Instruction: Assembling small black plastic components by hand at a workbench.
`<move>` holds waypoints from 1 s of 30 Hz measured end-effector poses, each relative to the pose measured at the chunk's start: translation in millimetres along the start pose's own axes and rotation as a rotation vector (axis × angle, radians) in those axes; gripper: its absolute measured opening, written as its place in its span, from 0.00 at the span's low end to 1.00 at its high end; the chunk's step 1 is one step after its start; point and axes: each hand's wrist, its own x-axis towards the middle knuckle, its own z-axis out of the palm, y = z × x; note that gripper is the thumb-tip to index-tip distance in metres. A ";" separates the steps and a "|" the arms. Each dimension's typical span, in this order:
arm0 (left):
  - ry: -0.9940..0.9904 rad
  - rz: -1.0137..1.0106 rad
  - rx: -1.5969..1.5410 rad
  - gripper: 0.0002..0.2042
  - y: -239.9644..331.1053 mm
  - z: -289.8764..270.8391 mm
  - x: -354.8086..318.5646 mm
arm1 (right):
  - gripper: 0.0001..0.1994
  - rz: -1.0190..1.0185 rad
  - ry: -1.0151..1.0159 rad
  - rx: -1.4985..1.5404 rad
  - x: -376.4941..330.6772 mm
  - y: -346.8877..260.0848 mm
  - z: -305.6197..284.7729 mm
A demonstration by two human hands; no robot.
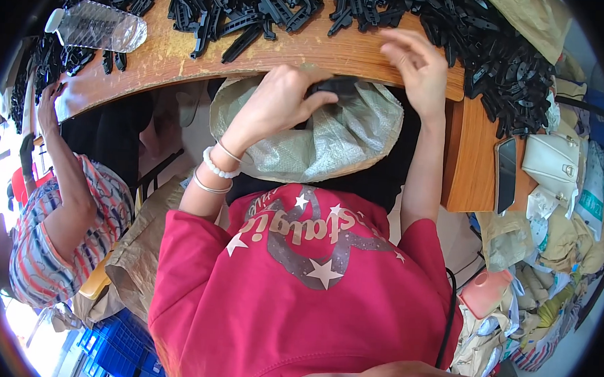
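My left hand [279, 105], with bracelets on its wrist, is over the mouth of a pale woven sack [297, 154]. Its thumb and fingers close on a black plastic part [340, 88], which is blurred and partly hidden. To its right, my right hand [421, 72] is raised by the front edge of the wooden table [151, 71]. Its fingers are apart, and nothing shows in them. Beyond both hands lies a heap of similar black plastic parts [256, 12] along the far side of the table. The bottom of the sack cannot be seen.
On the table at far left lies a clear plastic bottle [102, 28]. At right are a dark phone [505, 173] and a white handbag [552, 164]. Another person's arm [70, 183] reaches the table at left. Bags and a pink container [486, 294] lie at lower right.
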 end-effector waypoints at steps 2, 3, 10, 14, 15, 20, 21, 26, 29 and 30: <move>-0.046 0.025 0.035 0.14 2.0 1.9 2.2 | 0.08 -0.143 0.208 -0.359 12.1 18.0 -6.6; -0.025 0.092 0.054 0.14 3.3 3.8 7.1 | 0.10 -0.352 0.244 -0.550 21.4 32.7 -13.4; 0.471 0.193 0.287 0.07 -13.1 14.0 81.0 | 0.12 -0.050 0.295 -0.824 65.5 21.4 -14.8; 0.413 0.135 0.373 0.07 -15.7 18.6 94.1 | 0.13 -0.147 0.229 -0.974 61.8 36.7 -6.6; 0.368 0.117 0.352 0.06 -17.3 19.3 92.2 | 0.13 -0.144 0.197 -0.978 56.3 37.8 -5.4; 0.314 0.235 0.176 0.08 -18.4 19.4 74.4 | 0.13 -0.302 0.257 -1.028 33.0 47.3 0.0; 0.310 0.239 0.235 0.08 -19.0 17.8 71.3 | 0.13 -0.296 0.255 -1.027 30.7 47.9 0.4; 0.280 0.332 0.348 0.12 -26.0 13.8 68.4 | 0.11 -0.431 0.494 -0.830 37.1 42.5 -3.0; 0.361 0.407 0.294 0.10 -32.4 13.5 65.1 | 0.11 -0.377 0.641 -0.804 33.9 35.1 -8.9; 0.360 0.407 0.293 0.10 -33.6 14.3 64.4 | 0.13 -0.325 0.655 -0.689 30.9 37.1 -12.8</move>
